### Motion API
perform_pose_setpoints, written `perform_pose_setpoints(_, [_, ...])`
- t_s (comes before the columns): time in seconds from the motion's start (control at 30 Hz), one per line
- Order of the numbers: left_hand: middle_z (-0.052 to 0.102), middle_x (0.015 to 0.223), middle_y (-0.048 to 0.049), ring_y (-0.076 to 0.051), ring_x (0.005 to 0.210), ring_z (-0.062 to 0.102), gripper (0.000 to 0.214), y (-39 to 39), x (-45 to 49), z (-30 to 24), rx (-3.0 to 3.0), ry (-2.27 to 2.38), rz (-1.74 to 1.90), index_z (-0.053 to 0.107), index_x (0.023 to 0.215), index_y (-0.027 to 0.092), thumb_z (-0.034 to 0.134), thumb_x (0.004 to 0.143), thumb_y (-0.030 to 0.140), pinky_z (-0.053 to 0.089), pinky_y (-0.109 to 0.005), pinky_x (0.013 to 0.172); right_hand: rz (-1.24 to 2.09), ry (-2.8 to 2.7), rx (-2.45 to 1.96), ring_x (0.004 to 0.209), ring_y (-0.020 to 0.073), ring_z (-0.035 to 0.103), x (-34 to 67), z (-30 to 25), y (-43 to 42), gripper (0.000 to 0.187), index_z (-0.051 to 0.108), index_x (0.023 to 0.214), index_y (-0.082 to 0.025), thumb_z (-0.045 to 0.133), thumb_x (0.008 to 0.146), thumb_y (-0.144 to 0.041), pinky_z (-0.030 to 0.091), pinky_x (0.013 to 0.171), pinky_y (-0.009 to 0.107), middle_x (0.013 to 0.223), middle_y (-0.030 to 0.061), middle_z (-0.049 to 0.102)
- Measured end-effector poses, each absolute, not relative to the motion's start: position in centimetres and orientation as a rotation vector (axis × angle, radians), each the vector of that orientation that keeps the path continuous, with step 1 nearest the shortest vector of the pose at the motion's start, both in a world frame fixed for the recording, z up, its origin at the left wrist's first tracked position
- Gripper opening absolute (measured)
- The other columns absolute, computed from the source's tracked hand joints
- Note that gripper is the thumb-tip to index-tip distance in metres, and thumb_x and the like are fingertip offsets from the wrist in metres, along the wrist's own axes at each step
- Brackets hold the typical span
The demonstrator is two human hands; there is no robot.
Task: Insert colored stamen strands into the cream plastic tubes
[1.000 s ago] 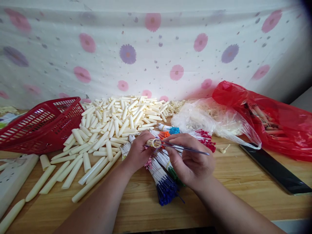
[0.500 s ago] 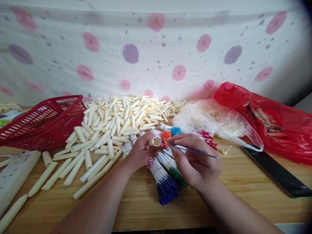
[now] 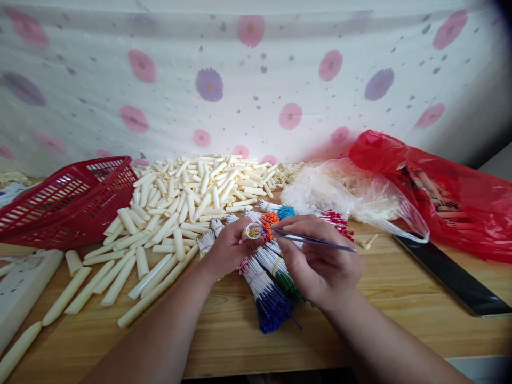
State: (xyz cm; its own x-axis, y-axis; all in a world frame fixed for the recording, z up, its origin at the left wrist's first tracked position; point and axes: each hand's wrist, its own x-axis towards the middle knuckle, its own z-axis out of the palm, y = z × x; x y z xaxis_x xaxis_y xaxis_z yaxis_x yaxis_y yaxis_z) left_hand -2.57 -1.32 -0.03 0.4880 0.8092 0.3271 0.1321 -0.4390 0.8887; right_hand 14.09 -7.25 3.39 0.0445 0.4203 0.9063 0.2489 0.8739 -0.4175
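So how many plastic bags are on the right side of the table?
2: a red plastic bag at the far right, and a clear plastic bag just left of it, beyond the right hand. Others may be hidden underneath.

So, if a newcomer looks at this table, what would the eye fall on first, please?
Probably the big heap of cream tubes, spread over the middle and left of the table. The red basket at the left and the red plastic bag at the right also stand out. In the centre, the left hand holds a small pale tube, and the right hand holds tweezers.
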Motion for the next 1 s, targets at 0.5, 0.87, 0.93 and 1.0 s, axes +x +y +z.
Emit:
perform_pose_setpoints(0.5, [0.052,0.073,-0.0001,-0.015,0.07,0.049,0.04,-1.6,-2.5,0.06,2.002,0.832,1.029,0.057,0.076,0.016,0.052,0.083,0.056,0.041,-0.026,0.065,0.104,-1.504,-0.608,0.078,0.015,0.066,13.77,3.36,-7.4,0.029,0.063,0.097,-0.02,0.063,0.075,-0.001,0.056,0.071,0.031,0.083,0.0018,0.069])
perform_pose_setpoints(0.87, [0.052,0.075,-0.002,-0.018,0.074,0.051,0.04,-1.42,-2.58,-0.52,2.0,0.913,1.154,0.058,0.077,0.017,0.052,0.083,0.056,0.042,-0.028,0.067,0.146,-1.515,-0.584,0.078,0.0164,0.067,13.45,3.16,-7.35,0.028,0.063,0.098,-0.018,0.062,0.075,-0.002,0.058,0.068,0.032,0.085,0.005,0.069])
perform_pose_setpoints(0.93, [0.051,0.072,-0.001,-0.017,0.072,0.05,0.039,-1.45,-2.62,-0.41,1.942,0.891,1.124,0.057,0.075,0.017,0.053,0.083,0.055,0.042,-0.027,0.065,0.166,-1.505,-0.571,0.08,0.0172,0.068,13.46,3.1,-7.31,0.03,0.062,0.099,-0.019,0.062,0.075,-0.002,0.058,0.07,0.033,0.087,0.0054,0.07])
perform_pose_setpoints(1.0, [0.051,0.07,-0.0002,-0.016,0.07,0.05,0.036,-1.53,-2.62,-0.29,1.882,0.865,1.084,0.056,0.075,0.017,0.055,0.083,0.052,0.042,-0.027,0.065,0.165,-1.488,-0.556,0.083,0.0176,0.068,13.5,3.11,-7.3,0.032,0.062,0.101,-0.02,0.062,0.075,-0.001,0.058,0.073,0.034,0.089,0.0051,0.07])
